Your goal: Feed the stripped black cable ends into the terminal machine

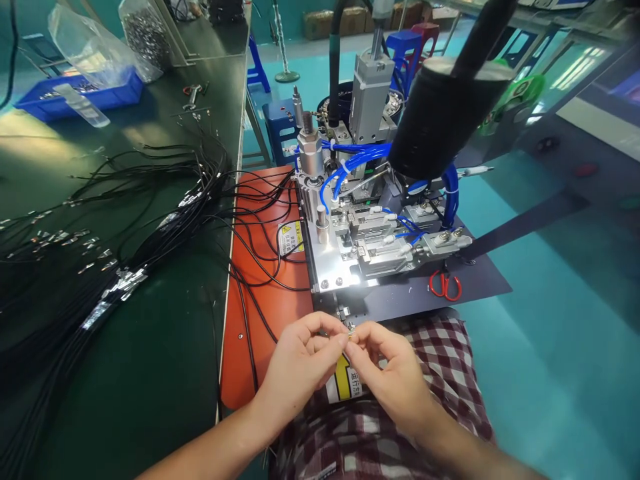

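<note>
My left hand [303,357] and my right hand [393,373] meet in front of the machine, thumbs and index fingers closed in a pinch. Between the fingertips shows a small shiny metal piece [351,330], too small to name and mostly covered by the fingers. Both hands are over a yellow arrow label [343,380] at the front of the machine. Just beyond them stands the metal machine [333,270] with blue air tubes [363,157]. Black cables [253,283] with loose lengths lie across the orange board [240,373] to the left of my hands.
On the dark green table [165,393] lies a large bundle of black cables [170,247] with metal ends. A blue tray [117,90], plastic bag [145,33] and pliers [193,97] are farther back. Red-handled scissors [445,285] lie right of the machine; a black cylinder [440,113] overhangs it.
</note>
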Demonstrator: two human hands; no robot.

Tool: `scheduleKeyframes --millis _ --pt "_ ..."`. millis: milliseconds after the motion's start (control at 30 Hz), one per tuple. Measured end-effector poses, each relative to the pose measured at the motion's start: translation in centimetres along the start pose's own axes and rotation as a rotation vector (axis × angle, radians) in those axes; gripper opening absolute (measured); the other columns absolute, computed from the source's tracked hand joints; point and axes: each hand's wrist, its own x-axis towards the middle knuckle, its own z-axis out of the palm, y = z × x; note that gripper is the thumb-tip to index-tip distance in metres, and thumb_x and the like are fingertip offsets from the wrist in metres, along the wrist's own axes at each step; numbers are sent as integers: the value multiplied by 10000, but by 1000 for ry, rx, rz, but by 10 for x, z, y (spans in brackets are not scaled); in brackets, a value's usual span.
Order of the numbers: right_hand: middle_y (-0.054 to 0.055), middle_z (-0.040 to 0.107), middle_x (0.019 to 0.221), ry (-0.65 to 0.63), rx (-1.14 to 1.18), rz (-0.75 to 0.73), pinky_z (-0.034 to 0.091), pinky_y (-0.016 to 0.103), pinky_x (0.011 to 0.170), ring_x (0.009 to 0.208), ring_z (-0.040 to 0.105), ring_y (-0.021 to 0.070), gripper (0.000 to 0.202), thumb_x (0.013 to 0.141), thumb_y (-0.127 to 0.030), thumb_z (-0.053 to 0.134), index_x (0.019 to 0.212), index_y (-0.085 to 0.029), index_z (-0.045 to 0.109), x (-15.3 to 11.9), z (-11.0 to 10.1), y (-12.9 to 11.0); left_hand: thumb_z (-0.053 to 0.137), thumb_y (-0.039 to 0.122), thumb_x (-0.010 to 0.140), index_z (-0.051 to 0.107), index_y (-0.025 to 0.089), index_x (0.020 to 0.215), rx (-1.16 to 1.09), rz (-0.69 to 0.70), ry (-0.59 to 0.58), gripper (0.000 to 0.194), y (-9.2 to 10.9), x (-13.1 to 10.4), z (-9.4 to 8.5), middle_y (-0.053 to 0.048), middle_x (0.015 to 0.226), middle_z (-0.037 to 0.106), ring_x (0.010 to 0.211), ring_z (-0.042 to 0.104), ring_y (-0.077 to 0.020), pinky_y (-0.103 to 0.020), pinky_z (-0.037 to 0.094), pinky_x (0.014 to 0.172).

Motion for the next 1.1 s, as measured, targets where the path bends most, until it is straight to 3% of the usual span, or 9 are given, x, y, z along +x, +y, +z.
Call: scheduleKeyframes --millis 233,567,900,1100 --pt "-19 569 634 -114 228 126 404 224 473 502 465 106 224 826 -397 625 767 -181 611 16 -28 -11 656 377 767 556 158 775 -15 -22 -39 241 0 0 -1 112 374 345 350 238 -27 -157 178 364" --pt "-61 491 570 -319 593 246 291 194 456 461 361 63 197 782 -340 711 770 -162 630 23 -23 2 655 369 773 550 159 779 -29 -21 -99 234 4 -2 -2 114 399 339 370 238 -29 -159 171 370" --pt "-47 494 579 -394 620 292 235 193 422 432 332 51 220 780 -337 697 723 -145 605 22 -27 -2 642 311 785 566 155 788 11 -3 -171 174 1 -3 -6 109 420 355 372 276 -29 -148 204 379" --pt "-54 431 545 -503 567 358 154 213 421 448 263 59 243 802 -368 668 734 -148 594 26 -32 0 644 282 758 566 139 755 85 -52 -208 163 6 -2 -6 95 437 376 390 316 -33 -152 191 390"
